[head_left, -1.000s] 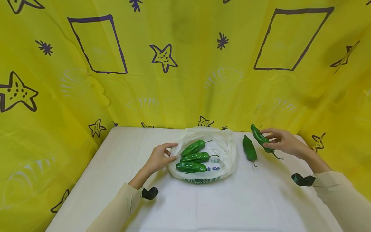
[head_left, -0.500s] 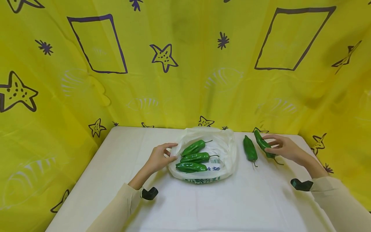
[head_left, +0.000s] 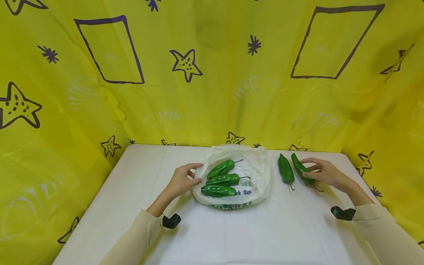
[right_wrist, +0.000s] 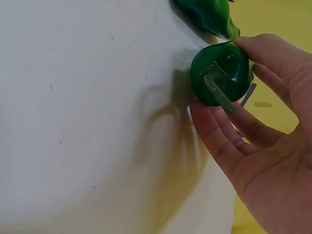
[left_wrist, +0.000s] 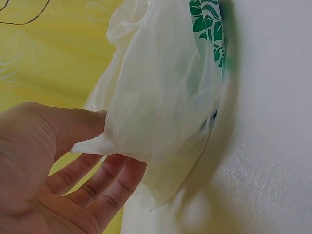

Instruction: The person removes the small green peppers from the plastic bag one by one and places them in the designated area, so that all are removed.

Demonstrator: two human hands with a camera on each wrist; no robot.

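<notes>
A whitish plastic bag [head_left: 260,195] with green print lies open-mouthed on the table, several centimetres of its side rolled up around three green peppers [head_left: 218,190]. At its left rim my left hand [head_left: 180,180] pinches the film between thumb and fingers, as the left wrist view of the bag [left_wrist: 161,97] shows. My right hand [head_left: 326,173] holds another green pepper [head_left: 299,169] by its sides, thumb opposite fingers. In the right wrist view this pepper [right_wrist: 219,73] points its stem at the camera. Just left of it lies a loose green pepper [head_left: 285,168], apart from the bag.
White cloth covers the table [head_left: 225,235]. Behind and at both sides hangs a yellow curtain [head_left: 218,106] with starfish drawings. A dark device [head_left: 171,221] sits at my left wrist, and a similar one [head_left: 343,213] at my right.
My right hand has lowered the held pepper toward the table, beside the loose pepper and a little nearer to me. The left hand and the bag have stayed in place.
</notes>
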